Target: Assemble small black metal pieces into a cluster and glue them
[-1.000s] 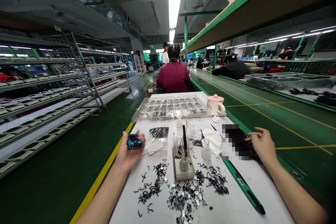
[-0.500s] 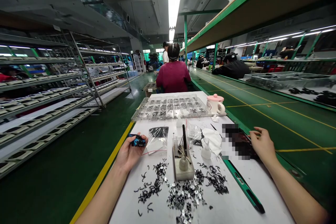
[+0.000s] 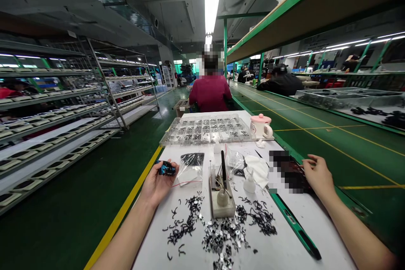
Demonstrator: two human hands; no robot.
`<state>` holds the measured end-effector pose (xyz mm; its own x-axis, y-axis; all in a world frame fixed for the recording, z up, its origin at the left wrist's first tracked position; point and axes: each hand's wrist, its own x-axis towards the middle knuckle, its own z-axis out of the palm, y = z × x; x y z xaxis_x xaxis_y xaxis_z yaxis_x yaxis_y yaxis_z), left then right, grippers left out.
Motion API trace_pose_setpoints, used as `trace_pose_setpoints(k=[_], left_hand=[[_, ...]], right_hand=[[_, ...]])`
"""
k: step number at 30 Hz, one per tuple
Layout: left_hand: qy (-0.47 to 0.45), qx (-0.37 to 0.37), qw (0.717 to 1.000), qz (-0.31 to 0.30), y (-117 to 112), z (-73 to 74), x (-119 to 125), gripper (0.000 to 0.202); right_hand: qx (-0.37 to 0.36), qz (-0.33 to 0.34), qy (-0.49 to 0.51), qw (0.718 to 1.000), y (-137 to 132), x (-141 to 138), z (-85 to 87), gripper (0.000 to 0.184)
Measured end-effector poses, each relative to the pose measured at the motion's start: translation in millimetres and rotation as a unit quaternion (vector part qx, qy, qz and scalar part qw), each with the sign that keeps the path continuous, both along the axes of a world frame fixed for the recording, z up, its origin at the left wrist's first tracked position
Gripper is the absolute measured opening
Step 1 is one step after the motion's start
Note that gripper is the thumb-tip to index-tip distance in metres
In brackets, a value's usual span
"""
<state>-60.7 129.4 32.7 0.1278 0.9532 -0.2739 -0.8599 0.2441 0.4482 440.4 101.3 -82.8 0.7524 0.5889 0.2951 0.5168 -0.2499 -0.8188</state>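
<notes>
My left hand (image 3: 157, 183) pinches a small blue and black plastic part (image 3: 166, 168) over the near left of the white work table (image 3: 148, 236). My right hand (image 3: 318, 175) hovers with its fingers loosely apart at the table's right edge, beside a pixelated patch (image 3: 286, 173) that hides dark items. Between my hands, loose black pieces (image 3: 183, 223) and silvery black parts (image 3: 221, 236) lie in heaps. Farther up stand a plastic bag of black parts (image 3: 190, 163) and a white stand holding slim tools (image 3: 222, 202).
A clear compartment tray (image 3: 205, 130) of small parts and a pink-lidded white mug (image 3: 261, 126) stand at the far end, with a white cloth (image 3: 257, 171) nearer. A green strip (image 3: 295, 230) lines the right side. A co-worker in a maroon shirt (image 3: 210, 93) sits beyond; shelf racks line the left.
The blue part has tilted flatter in my left hand's fingers compared with one second ago. My right hand has shifted slightly to the right, and the view has moved a little.
</notes>
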Motion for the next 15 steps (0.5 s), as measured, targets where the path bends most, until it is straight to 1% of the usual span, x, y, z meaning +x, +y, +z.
trace_pose_setpoints(k=[6, 15], left_hand=[[-0.003, -0.007, 1.000, -0.006, -1.7, 3.8, 2.7, 0.020], [-0.002, -0.011, 1.000, -0.012, -2.4, 3.9, 4.0, 0.027]], right_hand=[[-0.012, -0.007, 0.000, 1.000, -2.1, -4.1, 4.6, 0.029], [-0.005, -0.002, 0.003, 1.000, -1.1, -1.9, 1.5, 0.030]])
